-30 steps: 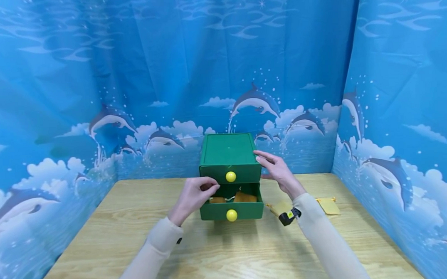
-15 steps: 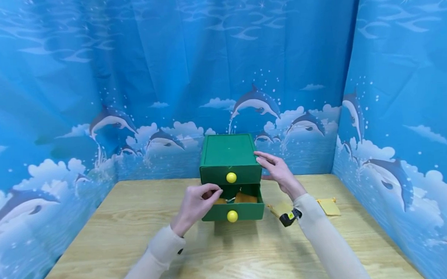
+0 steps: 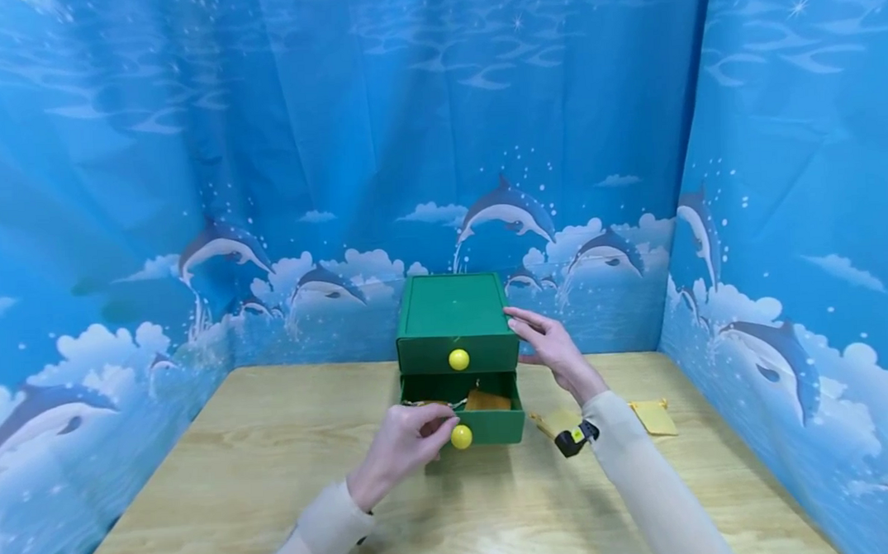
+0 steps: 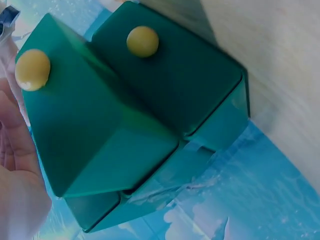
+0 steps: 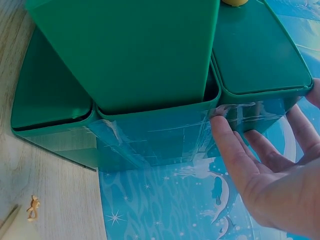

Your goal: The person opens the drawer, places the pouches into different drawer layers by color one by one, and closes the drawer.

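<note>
A green drawer cabinet (image 3: 453, 305) stands upright on the table, its middle drawer (image 3: 495, 428) pulled out. Inside that drawer lie brown flat pieces (image 3: 488, 400) and a pale twisted cord. My left hand (image 3: 402, 444) is at the drawer's front, thumb and index finger close together just beside the yellow round knob (image 3: 462, 437). In the left wrist view, a gap shows between the fingers and the drawer's knob (image 4: 33, 70). My right hand (image 3: 554, 346) steadies the cabinet's right side near the top; its extended fingertips touch the side wall in the right wrist view.
Two yellow pouches lie on the table right of the cabinet: one (image 3: 562, 421) partly behind the right wrist camera, another (image 3: 654, 417) farther right. Blue dolphin-print curtains (image 3: 321, 191) enclose the back and sides. The bottom drawer (image 4: 185, 65) is closed, as is the top one.
My left hand has gone from the drawer's upper left opening down and right to its front, beside the knob. My right hand stays on the cabinet's side. The head view has tilted slightly.
</note>
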A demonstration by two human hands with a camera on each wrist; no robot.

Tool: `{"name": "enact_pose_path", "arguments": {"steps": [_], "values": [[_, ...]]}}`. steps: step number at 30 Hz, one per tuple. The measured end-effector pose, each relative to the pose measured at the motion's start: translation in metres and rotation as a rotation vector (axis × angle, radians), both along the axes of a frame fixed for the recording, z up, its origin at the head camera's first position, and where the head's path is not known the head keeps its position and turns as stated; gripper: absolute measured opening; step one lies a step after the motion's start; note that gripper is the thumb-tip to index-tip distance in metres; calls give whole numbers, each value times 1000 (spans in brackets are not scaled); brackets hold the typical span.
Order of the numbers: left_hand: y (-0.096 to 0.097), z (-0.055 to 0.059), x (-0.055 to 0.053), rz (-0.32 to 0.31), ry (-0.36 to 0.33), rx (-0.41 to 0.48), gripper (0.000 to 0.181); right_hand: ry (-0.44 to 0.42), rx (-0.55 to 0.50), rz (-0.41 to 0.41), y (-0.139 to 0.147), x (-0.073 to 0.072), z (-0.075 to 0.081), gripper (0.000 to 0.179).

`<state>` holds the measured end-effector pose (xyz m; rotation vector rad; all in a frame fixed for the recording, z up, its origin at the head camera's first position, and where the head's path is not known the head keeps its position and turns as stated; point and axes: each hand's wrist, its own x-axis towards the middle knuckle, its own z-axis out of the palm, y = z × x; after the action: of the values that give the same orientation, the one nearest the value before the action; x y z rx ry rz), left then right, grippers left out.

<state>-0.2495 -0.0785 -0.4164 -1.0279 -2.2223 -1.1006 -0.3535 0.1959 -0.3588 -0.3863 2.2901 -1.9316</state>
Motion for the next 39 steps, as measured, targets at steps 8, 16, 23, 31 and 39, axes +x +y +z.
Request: {"name": "enact_pose_path", "arguments": {"steps": [8,16,23,31,39], "values": [[2,-8,1,-9,-53,12,6,8,0,-2,0,1,-2,56],[1,-12,-3,-17,-77,-62,15,5,-1,3,0,1,-1,56],[1,-15,-6,-23,-64,-136,16,6,-2,1,0,1,0,57],[2,-15,-10,1,-61,-198,20,0,3,-3,-1,2,1,55],[5,-16,-17,54,-62,-212,20,9,17,-11,-1,0,-1,55]]}}
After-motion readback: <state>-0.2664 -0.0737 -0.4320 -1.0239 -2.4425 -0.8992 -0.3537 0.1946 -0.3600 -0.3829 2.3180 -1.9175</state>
